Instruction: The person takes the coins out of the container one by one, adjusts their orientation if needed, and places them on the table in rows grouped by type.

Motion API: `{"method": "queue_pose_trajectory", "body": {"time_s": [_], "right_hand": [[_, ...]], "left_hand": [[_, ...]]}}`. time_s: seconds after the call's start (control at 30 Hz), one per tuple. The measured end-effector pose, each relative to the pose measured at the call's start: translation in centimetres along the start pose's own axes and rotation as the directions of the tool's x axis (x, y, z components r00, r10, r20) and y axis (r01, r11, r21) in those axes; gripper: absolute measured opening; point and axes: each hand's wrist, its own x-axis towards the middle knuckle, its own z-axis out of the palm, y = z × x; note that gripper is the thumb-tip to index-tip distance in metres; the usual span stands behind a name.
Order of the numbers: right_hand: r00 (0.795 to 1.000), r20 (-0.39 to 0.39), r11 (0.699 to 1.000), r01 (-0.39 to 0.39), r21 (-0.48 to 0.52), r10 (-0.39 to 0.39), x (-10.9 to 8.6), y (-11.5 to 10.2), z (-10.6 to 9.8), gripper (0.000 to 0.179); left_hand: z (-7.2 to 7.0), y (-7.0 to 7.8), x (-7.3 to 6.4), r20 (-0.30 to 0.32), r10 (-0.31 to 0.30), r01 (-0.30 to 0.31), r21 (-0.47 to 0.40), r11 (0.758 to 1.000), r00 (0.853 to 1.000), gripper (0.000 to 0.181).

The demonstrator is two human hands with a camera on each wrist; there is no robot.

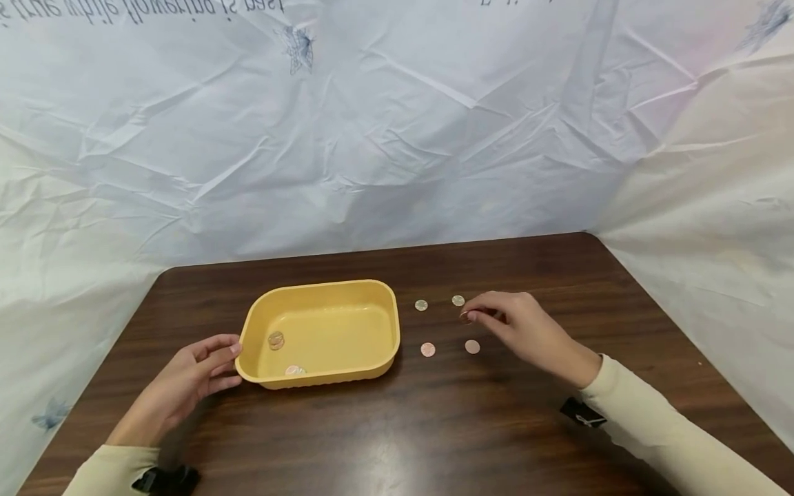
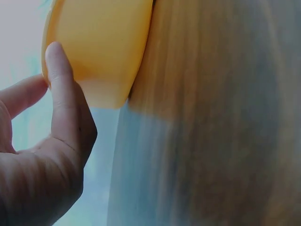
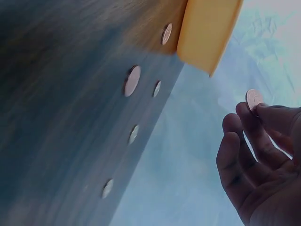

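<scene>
A yellow plastic tray stands on the left half of the table with several coins inside. My left hand holds its left end, the thumb at the rim and the fingers along the outer wall. Between the thumb and fingertips of my right hand is a copper penny, pinched by its edge. Around this hand, right of the tray, several loose coins lie flat: silver-looking ones farther back and copper ones closer. From the head view, the hand partly covers the held penny.
Beneath everything is a dark wood-grain table with rounded back corners. A wrinkled white cloth with printed lettering hangs behind it and at both sides. Each wrist wears a black strap device.
</scene>
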Motion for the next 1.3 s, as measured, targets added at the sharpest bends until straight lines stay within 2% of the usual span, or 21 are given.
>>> {"method": "queue_pose_trajectory", "body": {"time_s": [0.1,0.2,0.3,0.47,0.63,0.7,0.77,0.87,1.03,1.3], "right_hand": [[0.996,-0.028,0.996,-0.084,0.011,0.084,-0.7,0.7,-0.8,0.015],[0.985,-0.043,0.985,-0.169,0.012,0.17,-1.5,1.5,-1.2,0.014],[0.975,-0.037,0.976,-0.22,-0.004,0.22,-2.4,2.2,-1.3,0.011],[0.963,0.001,0.961,-0.271,-0.061,0.271,-3.8,3.7,-1.5,0.006],[0.953,0.026,0.947,-0.296,-0.122,0.301,-4.5,5.3,-1.5,0.01],[0.944,0.06,0.943,-0.316,-0.105,0.324,-4.5,5.8,-1.6,0.014],[0.93,0.104,0.935,-0.347,-0.07,0.352,-4.5,6.2,-1.7,0.015],[0.896,0.182,0.911,-0.411,-0.007,0.406,-4.3,6.8,-1.8,0.012],[0.858,0.247,0.886,-0.463,-0.01,0.451,-3.7,7.4,-1.9,0.011],[0.868,0.258,0.905,-0.418,-0.076,0.423,-3.3,7.9,-1.3,0.011]], "left_hand": [[0.2,-0.2,-0.2,-0.002,0.014,-0.014,-0.012,1.0,1.0,0.026],[0.3,-0.3,-0.3,-0.004,-0.001,0.0,-0.04,0.999,1.0,0.022],[0.2,-0.4,-0.3,0.003,-0.025,0.025,-0.077,0.997,1.0,0.014],[-0.2,-0.4,-0.1,0.039,-0.055,0.06,-0.134,0.989,0.998,0.011],[-0.5,-0.4,0.3,0.085,-0.053,0.067,-0.169,0.983,0.995,0.013],[-0.6,-0.4,0.5,0.094,-0.051,0.068,-0.179,0.982,0.994,0.013],[-0.6,-0.4,0.6,0.096,-0.054,0.071,-0.187,0.98,0.994,0.012],[-0.6,-0.5,0.6,0.079,-0.075,0.089,-0.188,0.978,0.994,0.011],[-0.6,-0.8,0.4,0.058,-0.103,0.113,-0.185,0.976,0.993,0.01],[-0.6,-0.8,0.7,0.067,-0.099,0.11,-0.192,0.975,0.993,0.01]]}}
